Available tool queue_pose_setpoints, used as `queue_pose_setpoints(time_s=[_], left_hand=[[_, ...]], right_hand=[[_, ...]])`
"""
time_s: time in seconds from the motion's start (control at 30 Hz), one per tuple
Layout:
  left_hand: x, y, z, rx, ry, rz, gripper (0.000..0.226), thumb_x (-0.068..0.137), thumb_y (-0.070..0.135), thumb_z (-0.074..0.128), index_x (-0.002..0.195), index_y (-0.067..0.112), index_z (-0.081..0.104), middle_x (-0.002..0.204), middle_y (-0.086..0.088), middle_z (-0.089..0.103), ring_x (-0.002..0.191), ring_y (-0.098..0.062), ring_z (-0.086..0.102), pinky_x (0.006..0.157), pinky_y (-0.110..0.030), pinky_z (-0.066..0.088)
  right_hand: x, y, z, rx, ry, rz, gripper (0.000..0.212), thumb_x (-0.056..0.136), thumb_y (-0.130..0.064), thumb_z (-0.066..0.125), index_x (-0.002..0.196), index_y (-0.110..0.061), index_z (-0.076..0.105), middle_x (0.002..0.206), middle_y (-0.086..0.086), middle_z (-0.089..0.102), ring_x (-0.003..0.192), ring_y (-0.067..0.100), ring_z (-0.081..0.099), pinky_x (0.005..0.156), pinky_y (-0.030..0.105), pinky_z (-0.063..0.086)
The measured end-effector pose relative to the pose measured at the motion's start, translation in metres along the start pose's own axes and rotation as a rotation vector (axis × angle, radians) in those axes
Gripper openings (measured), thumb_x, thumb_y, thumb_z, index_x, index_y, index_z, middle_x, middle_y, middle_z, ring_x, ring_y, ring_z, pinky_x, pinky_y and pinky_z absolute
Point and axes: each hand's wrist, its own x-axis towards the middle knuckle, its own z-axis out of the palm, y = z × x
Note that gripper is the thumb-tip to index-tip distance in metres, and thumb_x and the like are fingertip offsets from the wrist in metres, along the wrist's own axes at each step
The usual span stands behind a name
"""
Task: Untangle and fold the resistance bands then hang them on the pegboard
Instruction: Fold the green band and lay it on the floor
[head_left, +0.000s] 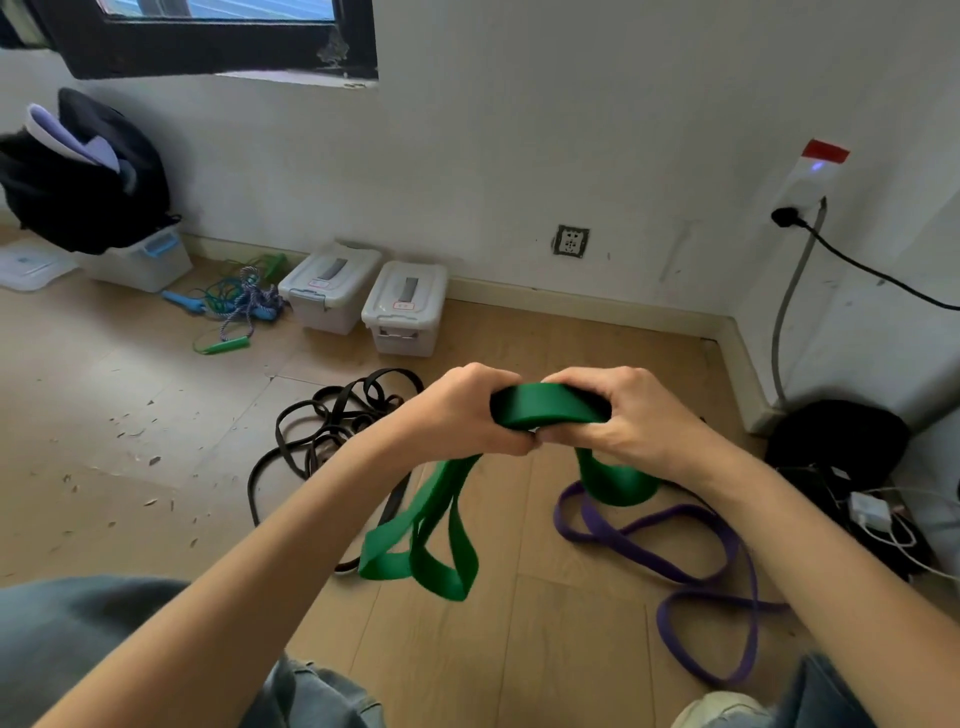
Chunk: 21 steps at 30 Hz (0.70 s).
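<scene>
- We record the left hand (462, 410) and the right hand (631, 415) side by side at frame centre, thumbs touching, each with fingers curled tight round the green band (550, 408).
- The green band spans the two fists; folded loops hang from under the left hand towards 7 o'clock, and one short loop drops below the right hand at 5 o'clock. All of it is clear of the floor, as far as we can tell.
- The purple band (691, 571) lies in loose loops on the wooden floor (156, 415) at 4 o'clock from the hands, partly hidden behind the right forearm.
- The black bands (322, 431) lie tangled at 9 o'clock from the hands; the left forearm covers their near side.
- Two lidded storage boxes (405, 306) stand against the wall at 11 o'clock, with a heap of skipping ropes (239, 306) just left of them.
- A dark bag (83, 176) rests on a further box at 10 o'clock.
- A black bundle with white cables (878, 514) sits in the corner at 3 o'clock, beneath a wall socket (810, 182) holding a black plug.
</scene>
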Motion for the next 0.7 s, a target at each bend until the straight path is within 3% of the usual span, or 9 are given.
queue_pose_setpoints(time_s=[0.13, 0.23, 0.4, 0.5, 0.53, 0.6, 0.7], left_hand=[[0.0, -0.006, 0.001, -0.219, -0.011, 0.01, 0.019, 0.071, 0.015, 0.073, 0.07, 0.029, 0.06, 0.054, 0.017, 0.055, 0.049, 0.001, 0.047, 0.05, -0.014, 0.036], [-0.003, -0.02, 0.006, -0.402, -0.038, 0.03, 0.03, 0.072, 0.003, 0.067, 0.07, 0.031, 0.058, 0.061, 0.014, 0.055, 0.055, -0.001, 0.051, 0.056, -0.015, 0.043], [-0.016, -0.057, 0.029, -0.412, -0.087, -0.121, 0.02, 0.076, 0.001, 0.061, 0.073, 0.016, 0.048, 0.072, -0.001, 0.046, 0.063, -0.008, 0.049, 0.066, -0.028, 0.044], [-0.014, -0.06, 0.028, -0.424, 0.094, -0.133, 0.018, 0.079, 0.001, 0.057, 0.074, 0.016, 0.05, 0.07, 0.0, 0.047, 0.061, -0.006, 0.048, 0.062, -0.022, 0.044], [-0.013, -0.059, 0.025, -0.477, 0.204, -0.15, 0.02, 0.081, -0.001, 0.054, 0.072, 0.016, 0.049, 0.066, 0.001, 0.047, 0.058, -0.005, 0.048, 0.058, -0.02, 0.044], [-0.008, -0.055, 0.014, -0.683, 0.379, -0.183, 0.022, 0.082, 0.0, 0.05, 0.068, 0.015, 0.049, 0.056, 0.004, 0.044, 0.048, -0.007, 0.043, 0.051, -0.02, 0.04], [0.002, -0.049, 0.006, -0.8, 0.264, -0.239, 0.014, 0.086, 0.002, 0.053, 0.079, 0.013, 0.059, 0.047, 0.008, 0.042, 0.04, -0.006, 0.039, 0.045, -0.021, 0.044]], right_hand=[[0.002, -0.01, -0.003, 0.088, 0.054, -0.046, 0.035, 0.067, -0.04, 0.073, 0.098, -0.024, 0.067, 0.086, -0.007, 0.07, 0.08, 0.005, 0.063, 0.074, 0.022, 0.049], [0.002, -0.015, -0.005, 0.252, 0.154, -0.09, 0.035, 0.065, -0.041, 0.071, 0.096, -0.024, 0.067, 0.083, -0.007, 0.07, 0.078, 0.004, 0.064, 0.07, 0.016, 0.049], [-0.002, -0.012, -0.013, 0.619, 0.356, -0.134, 0.024, 0.066, -0.038, 0.071, 0.088, -0.029, 0.071, 0.081, -0.01, 0.07, 0.077, 0.003, 0.064, 0.069, 0.015, 0.05], [-0.003, 0.003, -0.018, 0.752, 0.422, -0.055, 0.026, 0.064, -0.04, 0.071, 0.088, -0.029, 0.073, 0.076, -0.009, 0.068, 0.074, 0.008, 0.06, 0.07, 0.02, 0.052], [-0.005, 0.012, -0.02, 0.679, 0.39, -0.008, 0.027, 0.065, -0.04, 0.07, 0.09, -0.029, 0.071, 0.075, -0.01, 0.067, 0.073, 0.007, 0.059, 0.071, 0.021, 0.051], [-0.009, 0.031, -0.017, 0.431, 0.16, 0.146, 0.041, 0.067, -0.041, 0.068, 0.106, -0.031, 0.064, 0.084, -0.012, 0.066, 0.077, 0.002, 0.061, 0.076, 0.023, 0.049], [-0.016, 0.057, 0.014, 0.26, -0.241, 0.384, 0.093, 0.064, -0.042, 0.078, 0.139, -0.045, 0.023, 0.106, -0.017, 0.052, 0.091, 0.002, 0.059, 0.078, 0.019, 0.044]])
